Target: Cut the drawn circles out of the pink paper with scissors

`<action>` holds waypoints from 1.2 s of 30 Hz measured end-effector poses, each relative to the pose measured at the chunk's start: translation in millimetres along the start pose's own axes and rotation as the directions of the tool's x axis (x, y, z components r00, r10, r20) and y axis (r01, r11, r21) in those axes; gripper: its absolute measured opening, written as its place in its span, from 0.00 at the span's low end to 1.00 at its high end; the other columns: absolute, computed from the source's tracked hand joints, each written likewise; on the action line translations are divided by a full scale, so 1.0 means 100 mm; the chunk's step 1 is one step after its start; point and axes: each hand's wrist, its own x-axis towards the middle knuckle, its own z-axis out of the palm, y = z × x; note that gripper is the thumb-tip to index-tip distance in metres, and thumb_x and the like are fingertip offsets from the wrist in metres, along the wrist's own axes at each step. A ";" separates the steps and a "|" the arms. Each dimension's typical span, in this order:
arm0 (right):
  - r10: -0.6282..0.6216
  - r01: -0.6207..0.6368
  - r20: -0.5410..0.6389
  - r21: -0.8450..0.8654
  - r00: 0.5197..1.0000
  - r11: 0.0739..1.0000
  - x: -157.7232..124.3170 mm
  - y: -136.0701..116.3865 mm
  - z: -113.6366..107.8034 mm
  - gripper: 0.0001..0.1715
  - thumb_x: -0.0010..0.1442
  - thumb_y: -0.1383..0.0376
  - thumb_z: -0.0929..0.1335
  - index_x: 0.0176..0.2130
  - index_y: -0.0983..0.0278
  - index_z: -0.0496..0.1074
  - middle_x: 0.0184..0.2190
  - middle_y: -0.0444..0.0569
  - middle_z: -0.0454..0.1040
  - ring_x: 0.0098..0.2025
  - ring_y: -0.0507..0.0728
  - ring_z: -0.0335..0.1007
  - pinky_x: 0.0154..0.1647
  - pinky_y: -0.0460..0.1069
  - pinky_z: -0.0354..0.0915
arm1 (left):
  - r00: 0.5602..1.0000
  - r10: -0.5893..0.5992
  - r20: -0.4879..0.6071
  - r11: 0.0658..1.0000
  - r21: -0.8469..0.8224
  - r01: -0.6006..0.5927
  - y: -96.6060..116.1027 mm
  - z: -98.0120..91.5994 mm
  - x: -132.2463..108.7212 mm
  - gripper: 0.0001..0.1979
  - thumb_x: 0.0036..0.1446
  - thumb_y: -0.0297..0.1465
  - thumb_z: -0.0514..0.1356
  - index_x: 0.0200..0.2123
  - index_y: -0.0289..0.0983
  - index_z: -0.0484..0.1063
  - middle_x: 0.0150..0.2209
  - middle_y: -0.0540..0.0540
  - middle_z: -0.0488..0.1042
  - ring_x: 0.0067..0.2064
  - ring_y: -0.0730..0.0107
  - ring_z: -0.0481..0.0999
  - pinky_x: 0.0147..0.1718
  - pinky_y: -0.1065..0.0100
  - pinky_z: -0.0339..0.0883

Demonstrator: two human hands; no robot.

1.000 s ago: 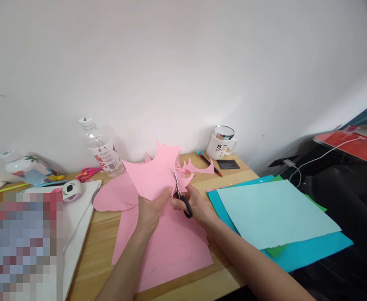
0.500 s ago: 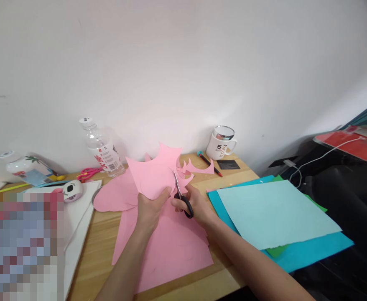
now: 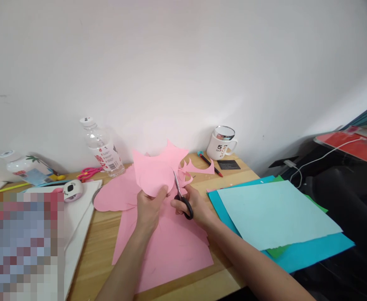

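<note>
A partly cut piece of pink paper (image 3: 154,171) is pinched at its lower edge by my left hand (image 3: 150,207), thumb on top. Its upper rim has jagged points, and its lower part is rounded. My right hand (image 3: 194,205) grips black-handled scissors (image 3: 187,207), with the blades pointing up at the right side of the paper. Under both hands lies a larger pink sheet (image 3: 174,259). Rounded pink paper shapes (image 3: 116,194) spread out to the left, and a curved pink offcut (image 3: 202,167) lies just beyond the scissors.
Along the wall stand a clear bottle (image 3: 105,152), a smaller bottle (image 3: 28,167) and a white mug (image 3: 221,144). A pen (image 3: 210,163) and a black card (image 3: 229,164) lie near the mug. Pink scissors (image 3: 89,172) rest at left. Light blue paper (image 3: 277,213) tops coloured sheets at right.
My left hand has turned the pink paper clockwise, so its jagged top has shifted to the right. The right hand and scissors have stayed almost in place.
</note>
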 end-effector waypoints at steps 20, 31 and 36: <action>-0.037 0.033 0.019 0.174 0.999 0.984 0.00 -0.01 0.04 0.47 0.39 0.62 0.76 0.52 0.61 0.50 0.26 0.40 0.70 0.27 0.52 0.66 0.24 0.45 0.55 | 1.000 -0.026 -0.002 0.999 0.043 0.026 0.02 0.01 -0.02 0.19 0.34 0.30 0.68 0.34 0.31 0.74 0.34 0.42 0.79 0.38 0.57 0.77 0.34 0.63 0.72; -0.022 0.018 0.023 0.151 0.999 0.988 -0.01 -0.01 0.03 0.43 0.42 0.63 0.75 0.51 0.62 0.51 0.27 0.41 0.70 0.26 0.50 0.63 0.24 0.44 0.54 | 0.999 0.002 0.033 0.999 0.054 -0.004 0.01 -0.02 -0.02 0.15 0.37 0.31 0.67 0.33 0.32 0.75 0.35 0.42 0.79 0.39 0.58 0.77 0.35 0.64 0.72; 0.010 -0.010 0.001 0.141 1.000 0.990 -0.01 0.00 0.03 0.43 0.41 0.64 0.75 0.51 0.64 0.52 0.26 0.41 0.69 0.24 0.49 0.61 0.23 0.44 0.55 | 1.000 -0.002 0.025 0.997 0.071 0.000 0.02 -0.01 -0.02 0.15 0.37 0.31 0.67 0.32 0.32 0.75 0.34 0.42 0.79 0.39 0.59 0.77 0.35 0.65 0.72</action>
